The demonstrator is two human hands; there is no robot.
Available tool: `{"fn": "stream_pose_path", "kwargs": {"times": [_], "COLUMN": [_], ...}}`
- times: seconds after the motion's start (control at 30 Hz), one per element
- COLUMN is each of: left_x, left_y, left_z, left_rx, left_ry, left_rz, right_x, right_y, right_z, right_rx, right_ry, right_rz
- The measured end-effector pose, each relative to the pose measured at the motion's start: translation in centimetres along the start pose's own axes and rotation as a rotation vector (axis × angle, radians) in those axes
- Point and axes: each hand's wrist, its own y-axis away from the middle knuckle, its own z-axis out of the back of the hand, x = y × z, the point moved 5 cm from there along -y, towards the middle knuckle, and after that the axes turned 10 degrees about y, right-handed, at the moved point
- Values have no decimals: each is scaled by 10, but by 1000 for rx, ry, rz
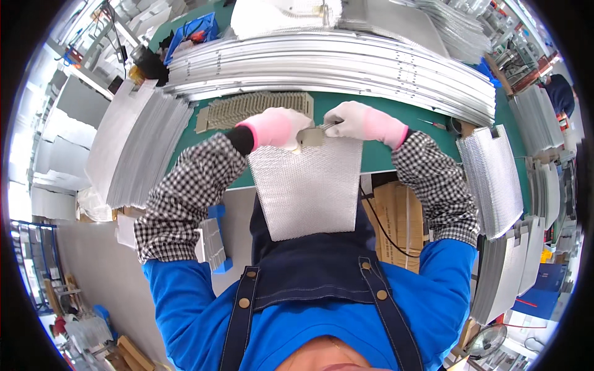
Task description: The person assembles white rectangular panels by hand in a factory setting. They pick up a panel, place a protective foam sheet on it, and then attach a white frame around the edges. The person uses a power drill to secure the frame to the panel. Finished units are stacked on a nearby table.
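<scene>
My left hand point(280, 128), in a white and pink glove, is closed on a small grey-beige plate point(311, 137) with a hole near its edge. My right hand point(362, 121), gloved alike, pinches a thin dark piece at the plate's upper right corner; its kind is too small to make out. Just below both hands a silvery mesh panel point(307, 191) reaches from the table edge toward my lap. Beyond my left hand lies a row of small beige plates point(257, 110), packed side by side on the green table point(378, 157).
Long silvery metal strips point(334, 62) are stacked across the back. Mesh panel stacks stand at left point(139, 139) and right point(492, 179). A screwdriver point(431, 123) lies right of my right hand. A blue bin point(193, 34) sits at the back left, a cardboard box point(396, 216) below the table.
</scene>
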Motion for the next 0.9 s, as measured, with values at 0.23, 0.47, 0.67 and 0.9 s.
{"fn": "stream_pose_path", "kwargs": {"times": [0.23, 0.47, 0.67, 0.9], "left_x": [48, 62, 62, 70], "left_y": [18, 23, 28, 21], "left_z": [-10, -1, -2, -13], "left_rx": [-265, -190, -222, -168], "left_ry": [165, 355, 413, 582], "left_rz": [207, 173, 162, -55], "right_x": [-4, 22, 29, 29], "right_y": [-25, -48, -44, -44], "right_z": [-2, -15, -5, -7], "right_rx": [-88, 42, 172, 102], "right_ry": [269, 132, 148, 49], "right_rz": [-75, 87, 186, 87]}}
